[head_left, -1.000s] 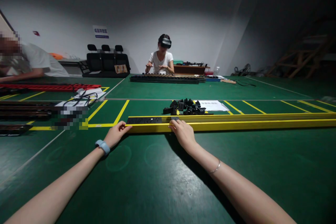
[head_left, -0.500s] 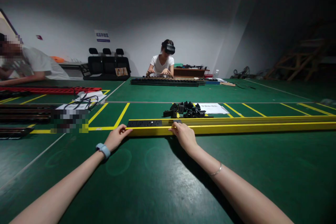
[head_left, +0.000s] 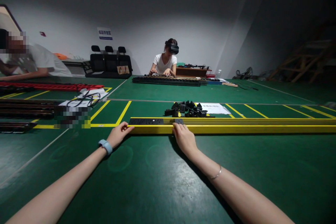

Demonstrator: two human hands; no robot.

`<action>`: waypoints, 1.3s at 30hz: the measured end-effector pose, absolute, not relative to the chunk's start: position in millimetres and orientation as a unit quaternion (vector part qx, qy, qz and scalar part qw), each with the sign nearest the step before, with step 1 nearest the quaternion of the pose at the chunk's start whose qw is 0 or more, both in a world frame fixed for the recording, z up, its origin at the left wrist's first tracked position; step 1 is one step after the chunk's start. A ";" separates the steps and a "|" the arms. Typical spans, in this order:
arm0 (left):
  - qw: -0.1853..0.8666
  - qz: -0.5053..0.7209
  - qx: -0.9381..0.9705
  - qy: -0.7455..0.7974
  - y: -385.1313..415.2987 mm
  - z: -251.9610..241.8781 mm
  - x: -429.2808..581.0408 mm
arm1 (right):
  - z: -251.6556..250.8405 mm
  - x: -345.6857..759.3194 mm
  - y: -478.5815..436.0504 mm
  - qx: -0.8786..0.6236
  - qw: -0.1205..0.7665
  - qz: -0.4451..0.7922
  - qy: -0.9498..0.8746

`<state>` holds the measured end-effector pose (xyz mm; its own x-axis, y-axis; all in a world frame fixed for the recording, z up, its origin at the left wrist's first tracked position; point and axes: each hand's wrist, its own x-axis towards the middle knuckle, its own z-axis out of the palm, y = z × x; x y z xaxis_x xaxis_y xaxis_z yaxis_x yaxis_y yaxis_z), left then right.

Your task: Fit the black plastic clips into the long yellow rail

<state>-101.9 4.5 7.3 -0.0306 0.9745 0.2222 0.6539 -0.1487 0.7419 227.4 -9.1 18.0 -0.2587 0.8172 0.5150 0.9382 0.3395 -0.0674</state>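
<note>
A long yellow channel rail (head_left: 236,128) lies across the green table in front of me. Black socket modules (head_left: 146,121) fill its left end. My left hand (head_left: 118,135) rests against the rail's left end, fingers curled on the near edge. My right hand (head_left: 183,137) presses on the rail's near wall, fingertips at a small black module (head_left: 179,121) seated in the channel. Just behind the rail lies a heap of loose black modules (head_left: 187,109).
A white sheet (head_left: 214,108) lies beside the heap. Dark rails (head_left: 26,108), a red rail (head_left: 52,86) and cables (head_left: 84,98) sit at left, where a person leans in. Another person across the table works on a black rail (head_left: 168,80). Yellow floor lines mark the table.
Both hands stay on the rail; my right fingertips have shifted slightly along the black module. The view has drifted a little. The person opposite has lowered both hands to the black rail.
</note>
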 end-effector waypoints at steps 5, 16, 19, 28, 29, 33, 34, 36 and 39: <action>0.220 0.363 0.662 0.617 5.9 5.5 -102.2 | 8.3 229.3 -11.3 -0.487 0.248 -0.073 -0.834; 0.218 0.366 0.662 0.616 4.5 6.3 -101.2 | 11.4 206.6 -16.1 -0.363 0.286 0.002 -0.887; 0.218 0.367 0.660 0.619 3.9 7.5 -100.6 | 12.1 197.1 -14.1 -0.384 0.260 -0.002 -0.886; 0.217 0.370 0.661 0.616 3.0 9.5 -99.2 | 17.2 188.1 -13.4 -0.447 0.228 0.012 -0.865; 0.218 0.369 0.661 0.616 3.5 8.8 -99.6 | 18.5 188.6 -13.9 -0.456 0.226 0.017 -0.860; 0.218 0.366 0.663 0.616 4.6 7.4 -100.7 | 22.3 189.8 -13.9 -0.482 0.227 0.025 -0.846; 0.216 0.364 0.663 0.617 4.5 7.7 -100.7 | 22.4 190.0 -13.5 -0.485 0.232 0.022 -0.843; 0.210 0.359 0.665 0.620 3.8 9.0 -100.3 | 21.0 190.7 -12.4 -0.486 0.246 0.011 -0.839; 0.203 0.354 0.663 0.627 2.1 11.4 -99.2 | 16.6 192.5 -10.7 -0.468 0.256 0.002 -0.846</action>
